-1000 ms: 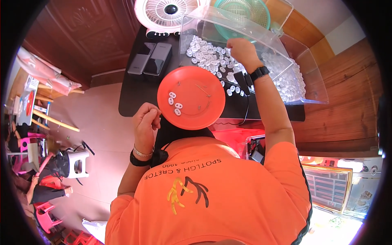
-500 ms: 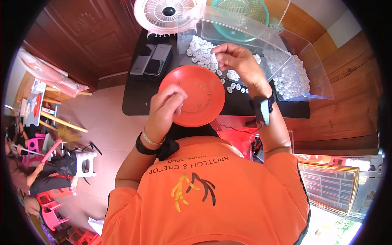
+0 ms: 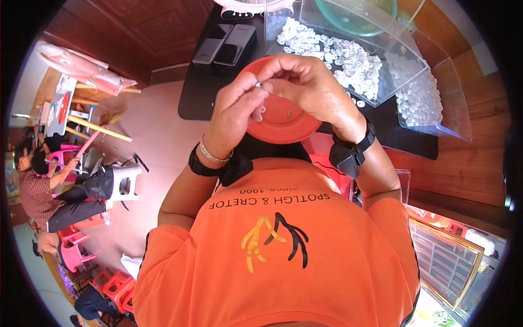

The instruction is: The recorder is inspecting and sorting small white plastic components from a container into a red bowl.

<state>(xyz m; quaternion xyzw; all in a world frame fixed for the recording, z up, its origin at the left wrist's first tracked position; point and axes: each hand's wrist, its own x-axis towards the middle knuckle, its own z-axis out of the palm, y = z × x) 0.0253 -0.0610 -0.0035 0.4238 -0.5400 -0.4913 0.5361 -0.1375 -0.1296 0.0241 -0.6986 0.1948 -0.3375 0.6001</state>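
Note:
Over the red bowl point(image 3: 289, 133), my two hands meet fingertip to fingertip. A small white plastic piece point(image 3: 259, 84) shows between them, mostly covered by the fingers. My left hand point(image 3: 235, 106) is closed in a pinch at the piece; a tiny pale bit shows under its curled fingers, too small to name. From the other side my right hand point(image 3: 313, 87) pinches at the same spot with thumb and forefinger. A small thin metal bit point(image 3: 289, 114) lies in the bowl. Many white oval pieces with holes point(image 3: 357, 65) are heaped in a clear plastic bin point(image 3: 400, 82) beyond my right hand.
Two grey phone-like devices point(image 3: 235, 46) lie on the black table point(image 3: 193, 101). A white fan point(image 3: 256, 8) and a green basket point(image 3: 357, 19) stand at the back. More white pieces fill a second clear bin point(image 3: 460, 128). A person point(image 3: 46, 191) sits far left near stools.
My right hand has come from the white pile to meet my left hand above the bowl. The left hand has closed in on the piece. The whole view has shifted.

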